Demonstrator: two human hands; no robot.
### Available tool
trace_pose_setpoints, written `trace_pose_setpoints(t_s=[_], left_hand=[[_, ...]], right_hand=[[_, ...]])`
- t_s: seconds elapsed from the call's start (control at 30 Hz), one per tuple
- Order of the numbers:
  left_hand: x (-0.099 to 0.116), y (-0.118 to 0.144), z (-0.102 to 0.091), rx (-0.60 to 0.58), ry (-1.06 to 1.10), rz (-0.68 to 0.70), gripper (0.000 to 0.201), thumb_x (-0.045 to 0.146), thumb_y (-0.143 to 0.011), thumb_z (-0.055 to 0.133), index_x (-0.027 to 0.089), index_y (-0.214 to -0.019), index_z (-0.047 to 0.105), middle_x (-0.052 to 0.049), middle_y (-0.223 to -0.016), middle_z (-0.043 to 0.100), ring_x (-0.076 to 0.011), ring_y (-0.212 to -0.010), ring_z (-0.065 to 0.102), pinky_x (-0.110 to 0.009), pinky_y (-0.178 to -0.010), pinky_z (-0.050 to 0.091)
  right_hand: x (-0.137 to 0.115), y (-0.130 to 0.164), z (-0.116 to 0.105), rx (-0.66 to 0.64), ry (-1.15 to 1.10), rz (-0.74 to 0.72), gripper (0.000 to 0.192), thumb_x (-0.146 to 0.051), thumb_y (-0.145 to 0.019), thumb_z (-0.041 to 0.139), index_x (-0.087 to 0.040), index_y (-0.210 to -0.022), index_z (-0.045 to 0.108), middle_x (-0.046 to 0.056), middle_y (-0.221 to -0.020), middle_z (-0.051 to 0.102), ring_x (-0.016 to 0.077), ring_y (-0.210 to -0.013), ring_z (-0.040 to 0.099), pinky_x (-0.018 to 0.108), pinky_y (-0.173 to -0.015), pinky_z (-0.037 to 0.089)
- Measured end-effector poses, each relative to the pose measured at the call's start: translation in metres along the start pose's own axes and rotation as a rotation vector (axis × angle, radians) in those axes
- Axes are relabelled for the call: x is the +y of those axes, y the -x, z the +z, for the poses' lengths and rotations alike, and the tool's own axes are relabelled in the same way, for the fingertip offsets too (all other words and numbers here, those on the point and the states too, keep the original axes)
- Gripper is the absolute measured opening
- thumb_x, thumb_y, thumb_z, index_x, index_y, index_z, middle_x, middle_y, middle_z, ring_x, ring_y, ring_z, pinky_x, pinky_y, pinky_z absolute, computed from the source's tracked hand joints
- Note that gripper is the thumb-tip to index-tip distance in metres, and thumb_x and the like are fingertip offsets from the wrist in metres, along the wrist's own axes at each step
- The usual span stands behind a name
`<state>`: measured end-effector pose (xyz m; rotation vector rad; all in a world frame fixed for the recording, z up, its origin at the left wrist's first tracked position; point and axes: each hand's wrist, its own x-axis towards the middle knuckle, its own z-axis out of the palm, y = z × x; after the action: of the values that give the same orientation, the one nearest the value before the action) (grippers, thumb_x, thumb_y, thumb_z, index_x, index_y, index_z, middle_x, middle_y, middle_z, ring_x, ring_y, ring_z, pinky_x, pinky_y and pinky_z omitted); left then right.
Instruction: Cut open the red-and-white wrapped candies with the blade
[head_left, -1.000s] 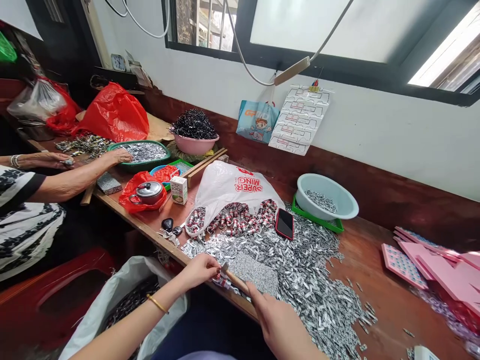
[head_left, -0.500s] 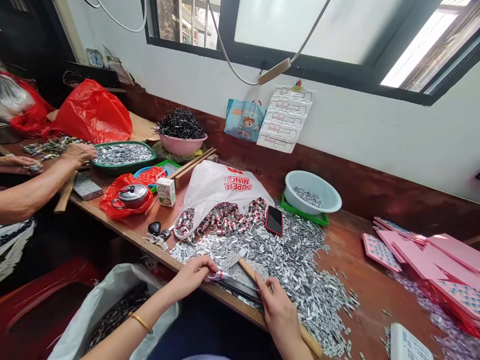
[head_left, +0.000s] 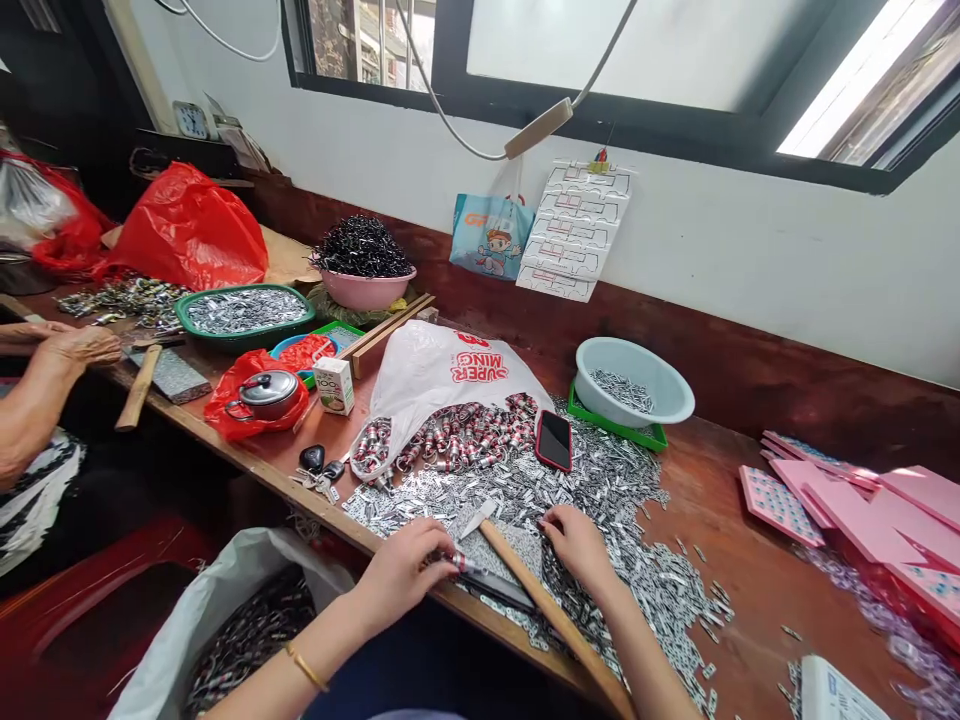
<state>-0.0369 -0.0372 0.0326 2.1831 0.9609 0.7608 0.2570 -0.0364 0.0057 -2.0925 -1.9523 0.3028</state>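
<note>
My left hand [head_left: 403, 570] pinches a small red-and-silver piece [head_left: 453, 560] at the near edge of the wooden bench. A wooden-handled hammer [head_left: 541, 600] lies on the bench between my hands, its head by a speckled grey block [head_left: 517, 545]. My right hand [head_left: 579, 545] rests fingers down on the heap of small silver metal pieces [head_left: 615, 500], touching them to the right of the hammer. Whether it holds a piece is hidden under the fingers.
A white plastic bag [head_left: 442, 375] spills red-and-silver parts beside a black phone [head_left: 553, 440]. A pale bowl [head_left: 636, 380] sits on a green tray, pink sheets [head_left: 862, 500] at right. Keys [head_left: 319, 468], a small pot [head_left: 266, 392] and another person's hand [head_left: 79, 345] are at left. An open sack [head_left: 240, 620] stands below.
My right hand has let go of the hammer handle and moved up onto the silver pieces. The hammer now lies on the bench. The person at left pulled their hand back from the green tray.
</note>
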Motion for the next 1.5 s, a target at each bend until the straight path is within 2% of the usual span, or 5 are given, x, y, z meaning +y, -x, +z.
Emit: trace_pose_setpoints(t_s=[0.2, 0.7, 0.93, 1.23, 1.5], left_hand=[[-0.013, -0.004, 0.001, 0.117, -0.187, 0.206, 0.018, 0.019, -0.091, 0.051, 0.022, -0.088, 0.068, -0.006, -0.092, 0.061, -0.0188, -0.088, 0.056, -0.030, -0.076, 0.046], [-0.011, -0.002, -0.002, 0.055, -0.033, 0.075, 0.019, 0.013, -0.092, 0.043, 0.018, -0.090, 0.061, -0.004, -0.081, 0.062, -0.0170, -0.079, 0.054, -0.029, -0.073, 0.044], [-0.011, -0.003, -0.010, 0.012, -0.236, 0.320, 0.026, 0.019, -0.096, 0.038, 0.017, -0.088, 0.063, -0.005, -0.078, 0.062, -0.0162, -0.075, 0.052, -0.027, -0.069, 0.044], [-0.015, -0.003, -0.007, 0.050, -0.330, 0.359, 0.028, 0.022, -0.097, 0.039, 0.017, -0.082, 0.063, -0.003, -0.075, 0.063, -0.0155, -0.073, 0.055, -0.027, -0.069, 0.046], [-0.013, -0.003, -0.008, 0.063, -0.344, 0.378, 0.030, 0.020, -0.097, 0.037, 0.016, -0.082, 0.063, -0.004, -0.075, 0.063, -0.0150, -0.072, 0.055, -0.027, -0.068, 0.047]], right_hand=[[-0.011, 0.011, -0.005, 0.030, 0.139, 0.096, 0.021, -0.014, -0.091, 0.041, -0.015, -0.084, 0.061, 0.010, -0.080, 0.065, 0.0219, -0.075, 0.060, 0.027, -0.062, 0.034], [-0.014, 0.022, -0.007, 0.161, 0.265, 0.093, 0.035, 0.001, -0.082, 0.041, -0.016, -0.100, 0.066, 0.009, -0.089, 0.062, 0.0231, -0.086, 0.056, 0.029, -0.074, 0.037], [-0.027, 0.024, -0.017, 0.277, -0.096, 0.071, 0.030, -0.002, -0.082, 0.038, -0.014, -0.080, 0.065, 0.013, -0.080, 0.062, 0.0255, -0.078, 0.057, 0.034, -0.070, 0.039], [-0.123, 0.046, 0.015, 0.212, -0.386, -0.368, 0.018, -0.009, -0.083, 0.046, -0.020, -0.079, 0.060, 0.003, -0.078, 0.060, 0.0183, -0.076, 0.055, 0.027, -0.067, 0.041], [-0.126, 0.051, 0.033, 0.311, -0.485, -0.305, 0.017, -0.010, -0.083, 0.047, -0.020, -0.078, 0.060, 0.003, -0.075, 0.060, 0.0187, -0.072, 0.054, 0.028, -0.065, 0.039]])
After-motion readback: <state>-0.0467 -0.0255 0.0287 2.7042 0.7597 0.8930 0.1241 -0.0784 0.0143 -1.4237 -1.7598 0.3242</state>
